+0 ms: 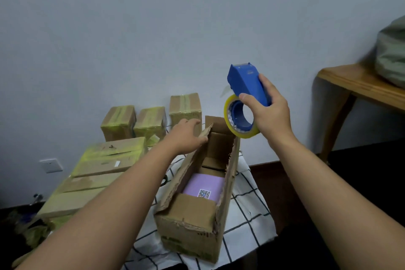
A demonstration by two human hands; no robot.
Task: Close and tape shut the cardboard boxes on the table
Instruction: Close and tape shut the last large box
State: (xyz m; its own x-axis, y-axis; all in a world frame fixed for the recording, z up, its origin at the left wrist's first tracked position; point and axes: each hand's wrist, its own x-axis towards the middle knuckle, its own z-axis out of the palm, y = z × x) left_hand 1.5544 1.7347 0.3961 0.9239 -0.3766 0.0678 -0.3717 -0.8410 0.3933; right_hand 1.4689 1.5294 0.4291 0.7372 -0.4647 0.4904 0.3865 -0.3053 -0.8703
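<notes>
An open box was stood lengthwise on a checked cloth over the table, its torn long flaps raised and a purple packet with a printed code lying inside. The left hand was laid against the far end of the box's left flap, fingers extended and nothing grasped. The right hand was held above the box's far right corner, fingers and thumb wrapped round a blue dispenser carrying a yellowish tape roll. Three small taped boxes were lined up along the far wall, left of the open box. A large flat taped box was seen at the near left. A wooden bench stood at the far right.
</notes>
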